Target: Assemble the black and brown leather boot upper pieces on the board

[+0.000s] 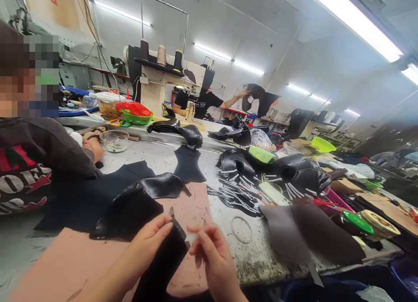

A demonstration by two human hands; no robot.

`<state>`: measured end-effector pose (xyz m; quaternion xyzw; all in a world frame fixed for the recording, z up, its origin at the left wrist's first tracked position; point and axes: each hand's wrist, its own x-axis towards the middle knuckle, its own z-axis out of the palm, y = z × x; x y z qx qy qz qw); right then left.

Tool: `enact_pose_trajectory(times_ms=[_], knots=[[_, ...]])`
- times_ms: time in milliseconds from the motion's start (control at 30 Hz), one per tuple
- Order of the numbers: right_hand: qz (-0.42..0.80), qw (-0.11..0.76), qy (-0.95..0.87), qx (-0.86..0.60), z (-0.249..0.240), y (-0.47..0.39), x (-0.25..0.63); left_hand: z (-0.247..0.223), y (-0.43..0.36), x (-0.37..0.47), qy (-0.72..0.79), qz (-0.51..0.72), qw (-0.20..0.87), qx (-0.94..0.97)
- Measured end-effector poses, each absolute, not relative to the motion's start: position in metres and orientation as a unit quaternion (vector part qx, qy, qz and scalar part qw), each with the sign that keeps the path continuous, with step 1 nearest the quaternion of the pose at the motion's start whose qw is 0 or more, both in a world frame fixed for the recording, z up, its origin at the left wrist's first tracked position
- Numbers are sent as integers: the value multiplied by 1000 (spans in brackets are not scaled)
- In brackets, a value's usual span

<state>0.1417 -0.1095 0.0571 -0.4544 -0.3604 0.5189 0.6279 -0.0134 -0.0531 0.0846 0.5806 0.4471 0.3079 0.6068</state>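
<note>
Two hands at bottom centre — left hand (pixel 150 243) grip clamped on black leather piece (pixel 165 262) over the worktop (pixel 257 254); right hand (pixel 209 254) fingertips pinched together at its top edge. Likely edge-trimming step; next needs steady pull.

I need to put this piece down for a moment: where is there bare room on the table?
Bare patches: the pink board right of the black leather pile, and the grey tabletop between the glass bowl and the black cut piece. A wire ring lies beside the board. Right of it, strips and baskets crowd everything.
</note>
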Motion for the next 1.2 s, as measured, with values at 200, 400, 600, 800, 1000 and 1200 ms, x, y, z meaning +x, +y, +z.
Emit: enact_pose_trajectory(times_ms=[200,400,600,800,1000,1200], knots=[[567,251,-619,-482,92,-142,210,96,-57,-71,517,281,594,548],[366,302,-662,-580,86,-34,179,121,-18,-105,516,168,386,746],[300,344,-616,-642,80,92,109,131,10,-78,413,45,236,879],[283,408,-601,-627,111,51,147,138,21,-58,364,58,180,912],[483,599,-340,-541,88,-73,201,120,47,-35,299,112,228,920],[635,548,-179,-514,35,-142,188,94,62,-18,328,188,207,902]])
